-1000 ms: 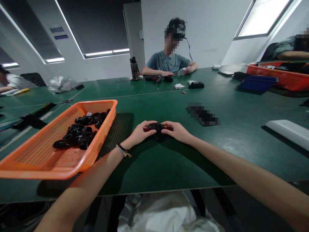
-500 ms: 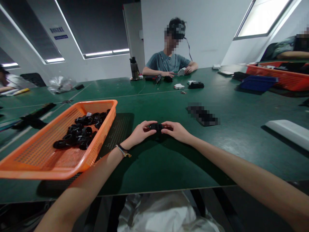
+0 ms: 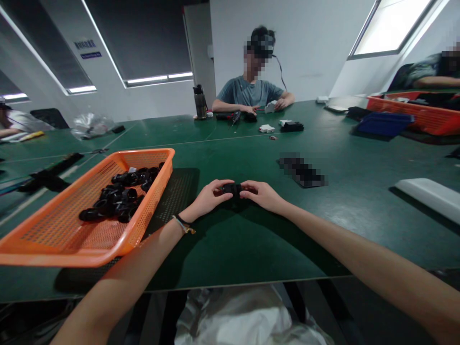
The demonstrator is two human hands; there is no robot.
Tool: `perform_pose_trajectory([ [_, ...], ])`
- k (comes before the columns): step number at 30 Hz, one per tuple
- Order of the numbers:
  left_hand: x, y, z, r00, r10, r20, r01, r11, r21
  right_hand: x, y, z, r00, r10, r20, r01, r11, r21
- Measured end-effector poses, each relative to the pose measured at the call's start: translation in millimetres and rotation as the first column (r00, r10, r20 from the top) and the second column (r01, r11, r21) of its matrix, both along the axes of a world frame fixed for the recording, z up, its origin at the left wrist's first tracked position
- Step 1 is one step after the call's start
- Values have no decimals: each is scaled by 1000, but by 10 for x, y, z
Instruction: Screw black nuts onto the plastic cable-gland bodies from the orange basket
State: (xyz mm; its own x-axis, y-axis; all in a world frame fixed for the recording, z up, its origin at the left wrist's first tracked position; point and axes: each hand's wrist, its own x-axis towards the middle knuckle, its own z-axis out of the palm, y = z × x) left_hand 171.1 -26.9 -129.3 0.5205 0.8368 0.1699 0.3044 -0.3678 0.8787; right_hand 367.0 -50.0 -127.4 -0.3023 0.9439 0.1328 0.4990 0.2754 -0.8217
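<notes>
Between my two hands is a small black tubular plastic part [image 3: 233, 189], held just above the green table [image 3: 223, 249]. My left hand [image 3: 211, 196] grips its left end with thumb and fingers. At the other end, my right hand [image 3: 261, 192] pinches the part the same way. Fingers hide both ends, so its full shape does not show. To the left stands an orange perforated basket [image 3: 72, 261] with several similar glossy black tubular parts [image 3: 120, 196] heaped in its far half.
A dark phone-like slab [image 3: 304, 172] lies right of my hands, and a white long piece [image 3: 427, 194] farther right. Across the table a person [image 3: 251, 93] handles a light part near a bottle [image 3: 200, 101]. A blue tray [image 3: 384, 123] and red basket [image 3: 431, 112] sit at the back right.
The black part looks slightly turned between my fingers. Both hands stay in nearly the same place.
</notes>
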Motion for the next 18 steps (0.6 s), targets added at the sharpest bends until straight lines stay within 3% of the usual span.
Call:
perform_pose_trajectory([
  [18,-2,-20,19,1000,16,-8,-16,1000,0,44,16,-84,992,62,-109,-58,997,42],
])
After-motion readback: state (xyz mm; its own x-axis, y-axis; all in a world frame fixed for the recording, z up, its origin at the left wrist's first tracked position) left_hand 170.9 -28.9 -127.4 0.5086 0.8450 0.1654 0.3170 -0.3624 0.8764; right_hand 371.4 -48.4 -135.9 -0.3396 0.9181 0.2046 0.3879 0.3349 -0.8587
